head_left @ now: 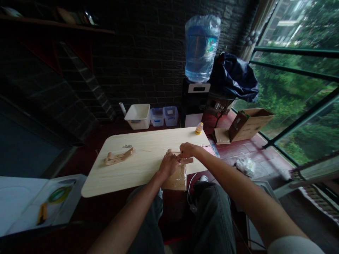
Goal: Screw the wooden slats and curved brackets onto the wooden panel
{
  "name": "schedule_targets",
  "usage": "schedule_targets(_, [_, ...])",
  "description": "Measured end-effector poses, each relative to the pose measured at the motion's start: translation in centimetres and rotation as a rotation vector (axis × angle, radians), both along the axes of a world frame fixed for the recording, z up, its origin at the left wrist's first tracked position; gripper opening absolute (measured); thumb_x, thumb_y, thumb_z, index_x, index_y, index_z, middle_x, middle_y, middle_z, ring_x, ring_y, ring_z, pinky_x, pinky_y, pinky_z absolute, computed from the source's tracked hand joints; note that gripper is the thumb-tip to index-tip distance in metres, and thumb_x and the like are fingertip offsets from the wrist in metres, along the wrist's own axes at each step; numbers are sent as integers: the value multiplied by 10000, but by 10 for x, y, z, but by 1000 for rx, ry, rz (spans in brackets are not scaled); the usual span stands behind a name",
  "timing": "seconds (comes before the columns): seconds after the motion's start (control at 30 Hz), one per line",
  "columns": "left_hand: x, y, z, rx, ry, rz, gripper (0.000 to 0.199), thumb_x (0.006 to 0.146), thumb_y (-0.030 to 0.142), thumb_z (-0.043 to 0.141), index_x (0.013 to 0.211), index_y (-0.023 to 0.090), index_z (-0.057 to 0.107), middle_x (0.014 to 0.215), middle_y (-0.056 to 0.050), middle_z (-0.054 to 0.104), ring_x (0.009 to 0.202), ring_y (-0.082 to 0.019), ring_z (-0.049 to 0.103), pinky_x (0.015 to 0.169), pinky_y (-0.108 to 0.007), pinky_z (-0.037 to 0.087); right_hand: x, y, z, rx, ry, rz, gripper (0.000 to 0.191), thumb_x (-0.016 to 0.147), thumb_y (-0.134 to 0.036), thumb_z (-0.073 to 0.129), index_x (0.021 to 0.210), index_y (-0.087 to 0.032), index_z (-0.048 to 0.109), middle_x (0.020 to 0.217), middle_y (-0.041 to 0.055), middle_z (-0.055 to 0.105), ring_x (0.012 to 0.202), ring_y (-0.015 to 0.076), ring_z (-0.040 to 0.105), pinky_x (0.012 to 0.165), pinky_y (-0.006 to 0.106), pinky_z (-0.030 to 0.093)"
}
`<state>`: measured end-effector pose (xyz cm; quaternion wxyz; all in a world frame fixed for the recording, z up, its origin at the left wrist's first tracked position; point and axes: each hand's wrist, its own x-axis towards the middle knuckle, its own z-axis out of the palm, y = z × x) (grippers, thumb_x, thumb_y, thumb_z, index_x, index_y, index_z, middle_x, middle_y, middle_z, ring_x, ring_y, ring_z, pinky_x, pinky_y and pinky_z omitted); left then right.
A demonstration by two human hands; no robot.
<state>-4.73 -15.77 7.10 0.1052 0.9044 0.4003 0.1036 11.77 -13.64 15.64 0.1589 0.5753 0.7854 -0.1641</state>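
My left hand [169, 164] is closed on a light wooden piece [188, 161], steadying it over a cardboard box [174, 181] at the table's near edge. Close against it, my right hand [186, 150] is bent down with its fingers pinched together above the wood. Whatever sits between those fingers is too small and covered to make out. Further left on the pale wooden table [145, 169] lies another wooden part [119, 157], made of joined bars. Small dark metal pieces [127, 146] lie just behind that part.
A small clear bottle with yellow ends [199, 128] stands at the table's far right corner. A pink phone [208, 150] lies near the right edge. Plastic bins [137, 116] and a water dispenser [196, 98] stand behind. An open carton [249, 125] is on the floor.
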Motion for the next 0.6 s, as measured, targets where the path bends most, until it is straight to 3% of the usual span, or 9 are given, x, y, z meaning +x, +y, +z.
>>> schedule_targets(0.2, [-4, 2, -5, -11, -112, -36, 152, 856, 231, 700, 1004, 221, 730, 1123, -91, 686, 1142, -276, 569, 1002, -414, 457, 8, -25, 5, 103, 49, 54, 413, 863, -379, 685, 1231, -192, 703, 1155, 111, 771, 996, 236, 741, 733, 249, 525])
schedule_targets(0.43, [-6, 3, -6, -7, -139, -42, 137, 848, 227, 718, 985, 225, 731, 1051, -72, 686, 1134, -272, 555, 972, -401, 464, 6, -36, 8, 202, 25, 129, 290, 926, -304, 594, 1152, -178, 724, 1100, 123, 779, 1024, 252, 736, 781, 268, 512])
schedule_targets(0.6, [-8, 4, -5, 13, -154, -68, 146, 867, 237, 704, 1010, 226, 731, 1056, -73, 686, 1155, -277, 548, 993, -405, 457, 9, -33, 6, 158, 47, 74, 301, 936, -330, 596, 1165, -183, 724, 1111, 102, 780, 1024, 231, 734, 772, 240, 501])
